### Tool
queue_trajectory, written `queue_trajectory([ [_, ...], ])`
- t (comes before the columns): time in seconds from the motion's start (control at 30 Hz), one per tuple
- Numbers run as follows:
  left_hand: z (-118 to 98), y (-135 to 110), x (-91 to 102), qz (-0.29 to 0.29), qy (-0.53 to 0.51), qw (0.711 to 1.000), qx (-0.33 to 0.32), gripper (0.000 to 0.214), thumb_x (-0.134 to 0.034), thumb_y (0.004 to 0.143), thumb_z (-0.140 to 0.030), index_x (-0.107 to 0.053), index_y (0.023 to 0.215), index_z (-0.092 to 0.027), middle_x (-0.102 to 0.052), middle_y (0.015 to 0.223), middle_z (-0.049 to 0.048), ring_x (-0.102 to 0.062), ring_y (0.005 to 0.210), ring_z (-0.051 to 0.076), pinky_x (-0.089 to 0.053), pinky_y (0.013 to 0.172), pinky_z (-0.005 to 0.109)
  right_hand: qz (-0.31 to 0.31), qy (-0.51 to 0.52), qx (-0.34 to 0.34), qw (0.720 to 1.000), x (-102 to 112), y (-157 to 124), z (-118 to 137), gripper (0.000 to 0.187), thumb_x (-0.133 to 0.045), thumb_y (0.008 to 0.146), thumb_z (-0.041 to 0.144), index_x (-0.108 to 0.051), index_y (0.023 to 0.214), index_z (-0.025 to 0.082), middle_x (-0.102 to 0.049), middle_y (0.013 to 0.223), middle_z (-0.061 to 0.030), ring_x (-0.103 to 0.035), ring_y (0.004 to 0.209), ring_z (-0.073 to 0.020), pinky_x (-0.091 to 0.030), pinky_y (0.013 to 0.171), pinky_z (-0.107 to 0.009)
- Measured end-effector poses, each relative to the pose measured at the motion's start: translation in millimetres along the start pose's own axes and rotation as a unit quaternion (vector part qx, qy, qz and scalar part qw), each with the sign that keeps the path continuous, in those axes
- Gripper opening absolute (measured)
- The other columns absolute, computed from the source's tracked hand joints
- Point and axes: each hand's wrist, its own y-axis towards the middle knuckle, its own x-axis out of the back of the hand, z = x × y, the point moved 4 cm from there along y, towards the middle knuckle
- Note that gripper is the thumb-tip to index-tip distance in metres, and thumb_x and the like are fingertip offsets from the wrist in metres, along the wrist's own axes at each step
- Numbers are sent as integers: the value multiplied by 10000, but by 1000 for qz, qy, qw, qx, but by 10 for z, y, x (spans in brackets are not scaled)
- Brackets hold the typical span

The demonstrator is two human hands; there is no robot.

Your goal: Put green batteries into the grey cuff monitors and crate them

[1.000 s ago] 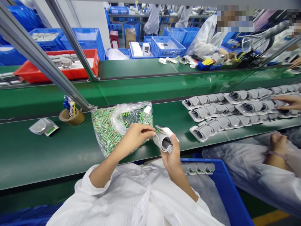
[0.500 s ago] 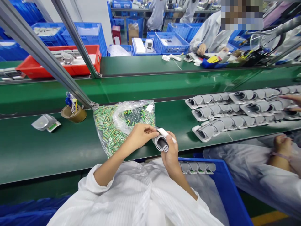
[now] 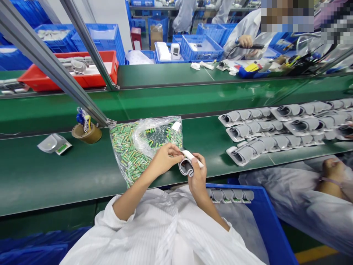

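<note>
My right hand grips a wrist blood pressure monitor, a white unit with a grey cuff rolled into a loop. The cuff's open end faces me. My left hand is pinched at the monitor's left edge; its fingertips hide whatever is between them. Beneath and left of that hand lies a clear plastic bag of green batteries, spread on the green bench. Farther left, another monitor rests on the bench with green showing at its lower end.
Rows of grey-cuffed monitors line the bench at right. A brown tape-roll cup holds pens beside a metal post. Below the bench, a blue bin contains more monitors. A red tray stands behind. A co-worker sits at right.
My hands and the monitor shift slightly left and up, still together. Across the bench, a person's hand has raised a dark tool. The co-worker's hand at right has left the rows.
</note>
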Motion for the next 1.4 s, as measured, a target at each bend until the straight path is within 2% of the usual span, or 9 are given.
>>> queue_trajectory([
  [0.23,179,76,-57,16,-101,994,41,548,-967,660,-413,-622,1014,-177,-812,917,76,-762,783,202,-580,767,316,-13,66,-53,996,-69,-3,-2,556,-767,877,637,-565,1225,252,-656,1141,-38,-682,889,-176,-565,828,-330],
  [0.37,335,117,-102,-6,-115,993,34,561,-955,674,-446,-618,1030,-174,-803,906,74,-741,741,189,-566,737,305,-9,68,-62,996,-79,-3,-15,571,-773,873,641,-540,1225,257,-662,1101,-24,-671,828,-160,-554,814,-330],
  [0.5,447,156,-118,-31,-112,992,43,509,-937,693,-371,-648,1057,-163,-787,1019,99,-740,896,197,-564,838,311,-2,71,-62,996,-78,11,-30,590,-801,843,646,-547,1203,253,-667,1035,-5,-657,774,-152,-546,768,-318],
  [0.67,428,183,-140,37,-142,988,49,561,-888,717,-395,-650,1167,-161,-746,1013,59,-693,871,170,-534,802,288,30,98,-117,988,-150,19,-18,591,-799,822,676,-584,1172,251,-699,976,6,-686,800,-174,-570,765,-325],
  [0.77,373,171,-73,39,-84,995,33,540,-855,742,-431,-660,1176,-175,-675,862,-5,-624,749,138,-484,713,254,53,112,-168,978,-176,25,-18,599,-792,817,688,-642,1180,235,-759,1035,-34,-735,930,-235,-609,819,-375],
  [0.87,254,152,31,57,49,997,-7,371,-791,821,-473,-687,1046,-197,-624,778,-28,-573,698,143,-442,671,253,72,131,-242,959,-150,41,-33,590,-816,792,675,-709,1141,211,-798,1029,-61,-761,955,-283,-642,814,-416],
  [1.03,-59,111,111,156,253,947,-124,194,-726,896,-398,-745,929,-208,-713,869,24,-624,803,196,-456,742,287,122,132,-358,916,-69,41,-7,481,-779,848,630,-763,1040,190,-823,932,-83,-785,827,-290,-653,733,-415],
  [1.17,-133,72,28,196,327,908,-172,169,-633,930,-292,-765,1001,-213,-727,865,29,-620,770,198,-442,748,298,125,116,-363,916,0,25,38,421,-803,856,580,-772,993,183,-820,883,-65,-769,749,-246,-636,661,-352],
  [1.4,-31,92,-38,166,330,911,-185,257,-600,975,-273,-735,1185,-209,-767,1172,89,-689,1057,252,-502,979,363,105,165,-351,916,20,74,8,427,-760,910,593,-759,1041,187,-830,943,-85,-798,853,-283,-668,747,-422],
])
